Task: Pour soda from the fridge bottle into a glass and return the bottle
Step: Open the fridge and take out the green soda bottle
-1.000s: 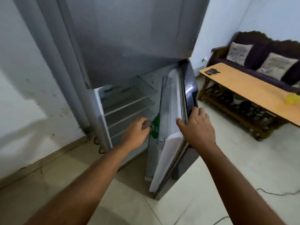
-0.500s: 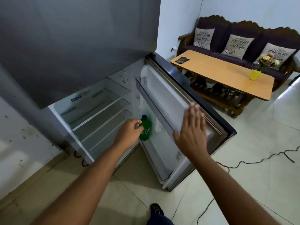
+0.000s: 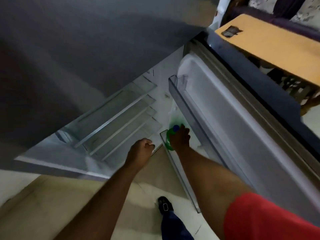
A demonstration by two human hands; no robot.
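Note:
A green soda bottle (image 3: 168, 138) with a blue cap stands in the lowest bin (image 3: 174, 163) of the open fridge door (image 3: 233, 122). My right hand (image 3: 180, 138) reaches down over the bottle's shoulder and grips it just below the cap, hiding much of its body. My left hand (image 3: 142, 148) hovers to the left of the bottle, by the lower front edge of the fridge compartment, its fingers curled into a loose fist with nothing in it. No glass is in view.
The fridge interior (image 3: 121, 122) shows several bare glass shelves. A wooden table (image 3: 277, 49) and a dark sofa (image 3: 285, 13) stand behind the door at the upper right. My shoe (image 3: 165, 207) is on the tiled floor below the hands.
My left hand let go of the bottle and drew back to the left. My right hand left the door and came down onto the bottle. The view tilted downward.

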